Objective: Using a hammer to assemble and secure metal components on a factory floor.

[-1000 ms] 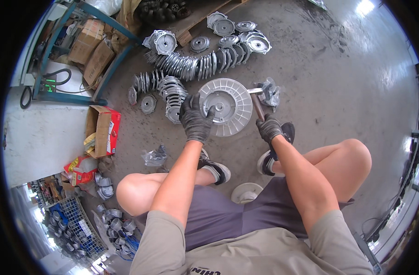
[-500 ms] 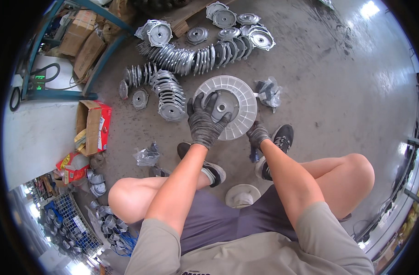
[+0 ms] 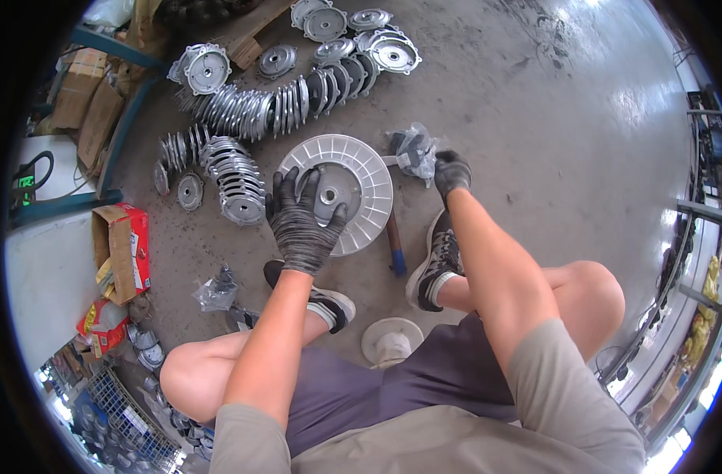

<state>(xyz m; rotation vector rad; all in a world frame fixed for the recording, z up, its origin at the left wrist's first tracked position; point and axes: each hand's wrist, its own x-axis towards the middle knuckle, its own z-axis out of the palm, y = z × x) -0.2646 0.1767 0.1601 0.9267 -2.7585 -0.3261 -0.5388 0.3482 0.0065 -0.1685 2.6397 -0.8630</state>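
My left hand (image 3: 301, 221), in a grey striped glove, lies flat with fingers spread on the near-left part of a large round ribbed disc (image 3: 361, 170) on the concrete floor. My right hand (image 3: 452, 172), in a dark glove, is stretched out at the right edge of a clear plastic bag of small parts (image 3: 412, 150), just right of the disc. Its fingers curl downward and their grip is hidden. A hammer with a blue grip (image 3: 395, 243) lies on the floor between the disc and my right shoe (image 3: 438, 257), with neither hand on it.
Rows of upright grey cast metal covers (image 3: 250, 110) stand left of and behind the disc, with more lying flat (image 3: 373, 43). At left are a red carton (image 3: 124, 249), cardboard boxes (image 3: 84, 95) and a blue frame. A crumpled bag (image 3: 214, 291) and a white round stool (image 3: 391, 340) are near my legs.
My left hand stays on the disc with its fingers now spread wide. My right hand has moved up and to the right, from beside my shoe to the plastic bag.
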